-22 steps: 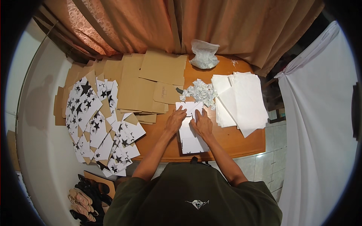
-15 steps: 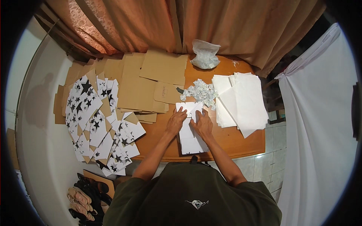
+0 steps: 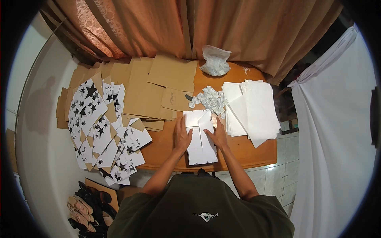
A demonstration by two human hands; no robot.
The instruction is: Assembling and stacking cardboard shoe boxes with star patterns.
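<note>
A folded white paper box (image 3: 201, 152) lies at the table's near edge, its plain side up and bits of black star print along its lower edge. My left hand (image 3: 182, 135) is along its left side, fingers stretched forward and thumb at the edge. On the other side my right hand (image 3: 218, 135) has its fingers straight and its thumb over the box's right edge. A gap shows between the right fingers and the box. Just beyond the box is a heap of small white packets (image 3: 212, 99), with a dark scrap (image 3: 188, 96) beside it.
Star-printed white cards (image 3: 103, 131) are piled on the left. Flat brown cardboard pieces (image 3: 145, 93) cover the back left. White sheets (image 3: 258, 109) are stacked on the right. A clear plastic bag (image 3: 215, 61) stands at the back of the wooden table (image 3: 246, 154). Shoes (image 3: 85, 210) stand lower left.
My hands have moved off the top of the white box to its two sides, and their fingers have straightened. More of the box's upper face shows.
</note>
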